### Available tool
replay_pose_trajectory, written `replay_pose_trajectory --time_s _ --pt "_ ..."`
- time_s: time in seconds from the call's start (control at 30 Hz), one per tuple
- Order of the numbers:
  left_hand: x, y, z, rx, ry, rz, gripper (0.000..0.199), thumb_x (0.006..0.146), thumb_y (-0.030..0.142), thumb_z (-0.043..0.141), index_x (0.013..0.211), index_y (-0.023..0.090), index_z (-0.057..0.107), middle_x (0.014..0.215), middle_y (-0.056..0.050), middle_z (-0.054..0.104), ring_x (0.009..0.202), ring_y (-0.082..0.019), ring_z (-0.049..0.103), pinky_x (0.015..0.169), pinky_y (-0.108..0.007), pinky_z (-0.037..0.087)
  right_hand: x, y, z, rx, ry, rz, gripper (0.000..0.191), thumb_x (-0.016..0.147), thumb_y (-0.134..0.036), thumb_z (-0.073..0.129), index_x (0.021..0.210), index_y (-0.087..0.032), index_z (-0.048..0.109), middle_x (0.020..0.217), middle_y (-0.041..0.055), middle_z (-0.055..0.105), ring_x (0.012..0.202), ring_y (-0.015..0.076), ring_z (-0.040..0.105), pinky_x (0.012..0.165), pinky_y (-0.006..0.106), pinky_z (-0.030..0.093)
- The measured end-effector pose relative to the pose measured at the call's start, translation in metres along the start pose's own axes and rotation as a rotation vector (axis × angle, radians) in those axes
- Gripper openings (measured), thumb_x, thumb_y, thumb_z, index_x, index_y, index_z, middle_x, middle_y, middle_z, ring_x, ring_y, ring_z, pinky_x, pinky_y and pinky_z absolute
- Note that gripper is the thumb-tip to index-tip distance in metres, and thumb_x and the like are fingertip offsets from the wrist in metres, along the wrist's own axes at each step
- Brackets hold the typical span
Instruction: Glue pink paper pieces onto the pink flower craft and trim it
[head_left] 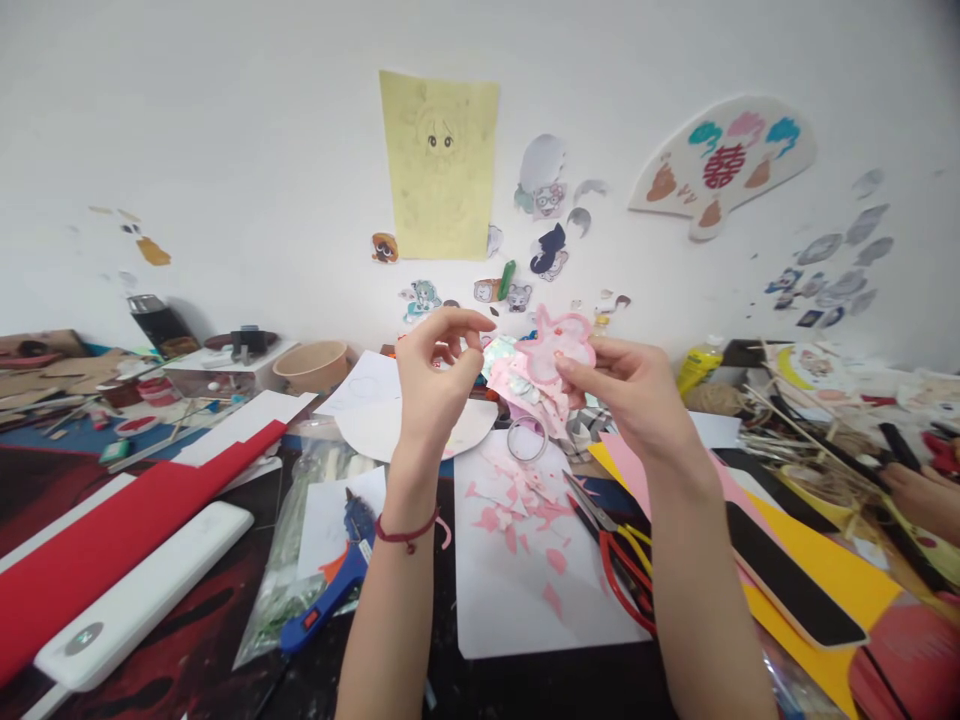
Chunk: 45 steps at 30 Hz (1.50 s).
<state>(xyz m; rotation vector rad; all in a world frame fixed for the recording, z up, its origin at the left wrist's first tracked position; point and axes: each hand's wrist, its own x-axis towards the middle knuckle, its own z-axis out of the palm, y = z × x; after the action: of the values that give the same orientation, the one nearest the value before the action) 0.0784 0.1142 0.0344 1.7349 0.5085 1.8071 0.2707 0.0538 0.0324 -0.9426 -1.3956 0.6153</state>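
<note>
Raised over the table, my right hand pinches a pink paper cutout with a darker pink rim and a curvy outline. My left hand is up beside it, fingers curled, with a gap between thumb and index fingertip and nothing visible in it. Pastel patterned pieces show just behind the cutout; I cannot tell whether the right hand holds them too. Below, pink paper scraps are scattered on a white sheet. A tape roll stands at its far edge. Red-handled scissors lie by my right forearm.
A blue glue gun lies left of my left forearm, near a white power strip and red paper. On the right are a black phone and yellow paper. Another person's hand is at the right edge.
</note>
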Motion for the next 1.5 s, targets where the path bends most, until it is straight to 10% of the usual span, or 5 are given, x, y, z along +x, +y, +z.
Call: replay_pose_trajectory --time_s 0.3,0.53,0.77,1.5 --pt "0.004 -0.004 -0.009 0.093 -0.117 -0.11 0.01 0.076 0.022 0.08 0.085 0.02 0.078 0.085 -0.004 0.078 0.073 -0.015 0.068 0.064 -0.026 0.05 -0.002 -0.004 -0.01 -0.087 0.047 -0.006 0.023 0.076 -0.033 0.086 0.066 -0.017 0.072 0.062 -0.0019 0.052 0.062 0.0091 0.042 0.055 0.024 0.034" --pt "0.003 -0.006 -0.008 0.183 -0.095 -0.13 0.057 0.097 0.059 0.055 0.061 0.019 0.073 0.039 0.002 0.051 0.041 -0.009 0.049 0.051 -0.026 0.041 -0.003 -0.004 -0.014 -0.099 -0.026 0.02 0.019 0.079 -0.034 0.083 0.073 -0.018 0.075 0.067 -0.001 0.057 0.064 0.0096 0.046 0.057 0.025 0.035" --pt "0.0 0.008 0.002 0.188 -0.558 -0.051 0.031 0.093 0.048 0.067 0.091 0.019 0.077 0.086 -0.003 0.077 0.076 -0.013 0.066 0.066 -0.024 0.046 -0.003 -0.003 -0.008 -0.085 -0.109 -0.016 0.019 0.082 -0.036 0.081 0.075 -0.019 0.075 0.076 0.0002 0.063 0.071 0.0103 0.053 0.06 0.023 0.042" --pt "-0.001 0.009 -0.003 0.046 -0.343 -0.117 0.02 0.087 0.037 0.076 0.081 0.018 0.075 0.074 -0.003 0.071 0.068 -0.013 0.062 0.062 -0.025 0.05 -0.005 -0.007 -0.012 -0.053 -0.241 0.071 0.02 0.074 -0.034 0.089 0.073 -0.017 0.079 0.064 0.0011 0.069 0.053 0.0095 0.063 0.052 0.02 0.053"
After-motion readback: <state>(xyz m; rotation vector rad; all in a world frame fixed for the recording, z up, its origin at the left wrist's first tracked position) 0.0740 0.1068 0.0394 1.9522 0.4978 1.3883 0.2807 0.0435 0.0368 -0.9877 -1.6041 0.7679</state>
